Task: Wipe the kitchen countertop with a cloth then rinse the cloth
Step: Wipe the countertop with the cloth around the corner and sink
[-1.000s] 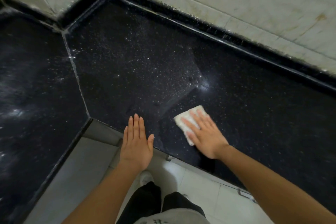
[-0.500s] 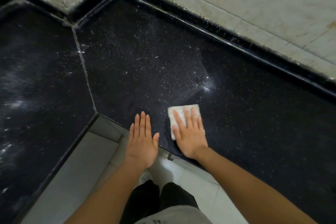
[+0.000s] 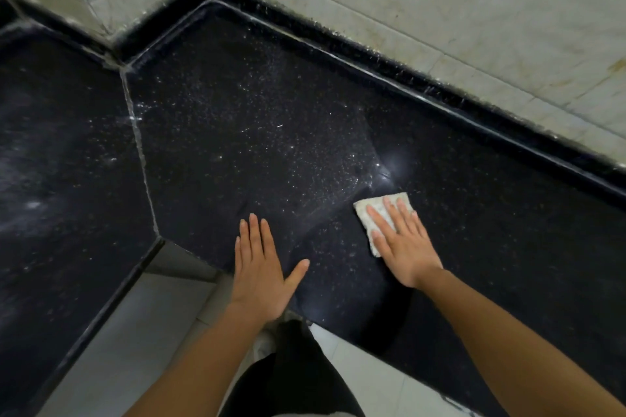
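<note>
Since half a second ago the right hand (image 3: 403,247) has slid the cloth (image 3: 367,222) away from the left hand (image 3: 261,274), so a strip of bare black counter (image 3: 271,112) now lies between them where they were almost touching. The right grip is open and flat, with straight fingers spread on top of the pale folded cloth, pressing it to the stone rather than curling round it. The left grip is open too, palm down and holding nothing, and it has stayed at the counter's front edge. The cloth lies well to the right of the pale seam (image 3: 140,152) that crosses the counter, near the front edge. Between seam and cloth the surface is thick with white specks; beyond the cloth it looks darker and cleaner. Farther right of the seam, open counter runs to the raised black upstand (image 3: 440,91) below the wall tiles (image 3: 440,10). The grey floor (image 3: 142,332) shows just below the seam's near end.
</note>
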Tool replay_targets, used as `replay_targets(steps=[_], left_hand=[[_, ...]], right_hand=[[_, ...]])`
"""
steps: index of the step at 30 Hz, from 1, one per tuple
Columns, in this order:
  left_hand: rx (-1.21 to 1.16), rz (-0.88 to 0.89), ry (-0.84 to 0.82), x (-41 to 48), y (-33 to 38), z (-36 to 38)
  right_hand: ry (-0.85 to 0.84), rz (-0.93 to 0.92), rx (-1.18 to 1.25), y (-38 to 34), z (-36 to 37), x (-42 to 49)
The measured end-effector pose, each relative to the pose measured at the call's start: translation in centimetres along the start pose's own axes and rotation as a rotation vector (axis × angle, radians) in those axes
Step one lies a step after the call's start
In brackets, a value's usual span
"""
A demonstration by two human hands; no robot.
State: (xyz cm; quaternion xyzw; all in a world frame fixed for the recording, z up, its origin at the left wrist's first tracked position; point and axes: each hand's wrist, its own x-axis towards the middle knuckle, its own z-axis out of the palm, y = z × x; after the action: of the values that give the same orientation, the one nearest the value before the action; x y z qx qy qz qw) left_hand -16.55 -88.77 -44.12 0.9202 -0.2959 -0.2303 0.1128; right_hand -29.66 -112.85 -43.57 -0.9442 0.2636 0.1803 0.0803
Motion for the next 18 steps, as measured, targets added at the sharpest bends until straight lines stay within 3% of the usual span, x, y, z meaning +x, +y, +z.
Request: replay_targets(steps=[12, 18], left_hand=[[-0.014, -0.092, -0.069, 2.1, 1.5, -0.7], [0.003, -0.107, -0.104, 2.0, 1.8, -1.2]], right_hand=[[-0.046, 0.274, 0.199, 3.6, -5.4, 11.9], [-0.059, 0.175, 0.155, 0.9, -4.7, 10.4]])
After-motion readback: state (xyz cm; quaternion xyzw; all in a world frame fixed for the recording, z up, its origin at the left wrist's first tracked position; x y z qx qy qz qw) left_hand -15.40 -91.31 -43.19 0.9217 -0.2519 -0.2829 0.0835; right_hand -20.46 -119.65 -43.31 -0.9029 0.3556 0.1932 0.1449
